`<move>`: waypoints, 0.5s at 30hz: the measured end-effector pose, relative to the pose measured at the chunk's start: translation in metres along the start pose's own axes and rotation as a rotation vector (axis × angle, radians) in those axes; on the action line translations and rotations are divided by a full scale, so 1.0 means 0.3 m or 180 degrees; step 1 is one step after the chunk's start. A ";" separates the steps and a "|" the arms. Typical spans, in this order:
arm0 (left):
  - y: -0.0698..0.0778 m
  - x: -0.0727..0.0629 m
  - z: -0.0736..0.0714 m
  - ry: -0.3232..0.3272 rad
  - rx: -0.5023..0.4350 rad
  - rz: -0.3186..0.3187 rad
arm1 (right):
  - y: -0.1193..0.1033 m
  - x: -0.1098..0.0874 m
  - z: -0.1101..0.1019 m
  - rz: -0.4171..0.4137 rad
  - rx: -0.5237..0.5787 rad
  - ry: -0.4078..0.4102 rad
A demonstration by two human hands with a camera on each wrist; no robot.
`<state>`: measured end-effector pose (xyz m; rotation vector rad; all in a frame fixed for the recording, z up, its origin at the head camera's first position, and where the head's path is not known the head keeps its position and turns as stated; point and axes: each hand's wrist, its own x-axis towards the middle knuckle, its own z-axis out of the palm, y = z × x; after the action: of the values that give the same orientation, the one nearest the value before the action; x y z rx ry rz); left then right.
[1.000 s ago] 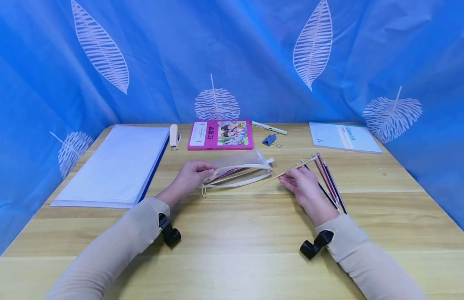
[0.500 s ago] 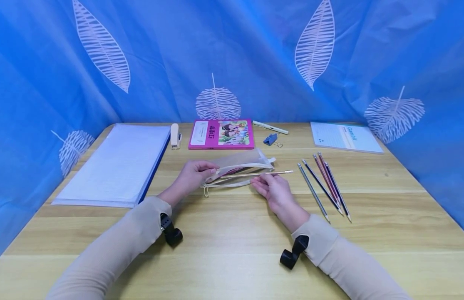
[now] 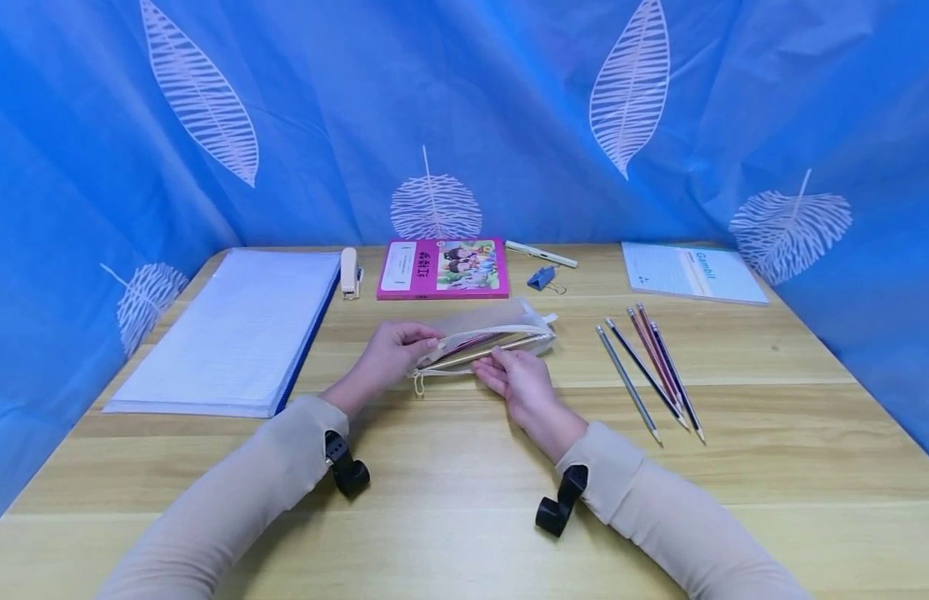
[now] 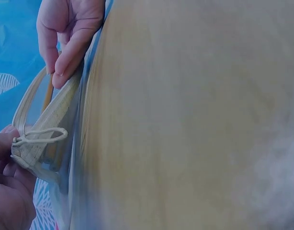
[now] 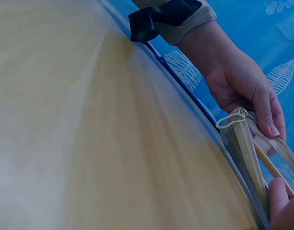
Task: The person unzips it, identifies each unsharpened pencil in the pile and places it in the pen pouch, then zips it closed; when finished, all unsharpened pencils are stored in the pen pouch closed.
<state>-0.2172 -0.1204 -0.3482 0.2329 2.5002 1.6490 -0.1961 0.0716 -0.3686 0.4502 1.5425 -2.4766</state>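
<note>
A translucent zip pencil pouch (image 3: 494,312) with cream zip edges lies in the middle of the table, its mouth spread. My left hand (image 3: 389,354) pinches the pouch's left end between thumb and fingers, beside the looped zip pull (image 4: 46,136). At the opening, my right hand (image 3: 526,390) pinches a yellow pencil (image 4: 48,96) that lies lengthwise inside the mouth, between the two zip edges. Something dark pink shows within the pouch. To the right, several pencils (image 3: 635,379) in grey, dark blue and reddish brown lie on the wood.
Behind the pouch are a pink book (image 3: 404,271), a blue binder clip (image 3: 541,278) and a pale pen (image 3: 541,254). A stapler (image 3: 349,271) stands beside a stack of white paper (image 3: 232,333) at left. A light blue notebook (image 3: 662,271) lies back right.
My right hand has carried the yellow pencil leftward from beside the other pencils into the pouch's mouth. My left hand has kept its grip on the pouch.
</note>
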 end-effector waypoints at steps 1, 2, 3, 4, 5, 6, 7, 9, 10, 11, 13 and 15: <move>-0.001 0.000 0.000 0.0006 -0.0021 0.0000 | 0.000 0.002 0.003 0.0002 0.0017 0.0018; -0.003 0.000 -0.001 0.0009 -0.0040 0.0009 | 0.000 0.005 0.005 0.0004 0.0022 0.0033; -0.004 0.000 -0.002 0.0015 -0.0059 0.0014 | 0.000 0.009 0.007 0.0006 0.0023 0.0039; -0.005 0.000 -0.002 0.0015 -0.0069 0.0023 | -0.001 0.012 0.010 0.0004 0.0014 0.0043; -0.005 0.000 -0.003 0.0015 -0.0076 0.0027 | -0.001 0.016 0.012 0.0004 0.0006 0.0048; -0.005 0.000 -0.004 0.0012 -0.0071 0.0034 | -0.002 0.021 0.013 0.0002 -0.0007 0.0052; -0.004 0.000 -0.004 0.0014 -0.0066 0.0034 | -0.002 0.025 0.015 0.0001 -0.0020 0.0056; -0.002 0.000 -0.003 0.0009 -0.0039 0.0039 | -0.004 0.034 0.017 -0.0012 -0.0077 0.0063; -0.001 0.001 -0.002 0.0008 -0.0026 0.0036 | -0.005 0.038 0.017 -0.0020 -0.0102 0.0068; 0.000 0.000 -0.001 0.0010 -0.0010 0.0033 | -0.006 0.043 0.016 -0.0028 -0.0132 0.0062; 0.002 0.000 0.001 0.0014 0.0004 0.0021 | -0.010 0.049 0.013 -0.0032 -0.0185 0.0054; 0.003 0.000 0.003 0.0018 0.0007 0.0005 | -0.015 0.057 0.009 -0.0035 -0.0237 0.0041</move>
<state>-0.2170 -0.1192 -0.3477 0.2307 2.5067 1.6497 -0.2139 0.0712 -0.3696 0.4478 1.6401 -2.4194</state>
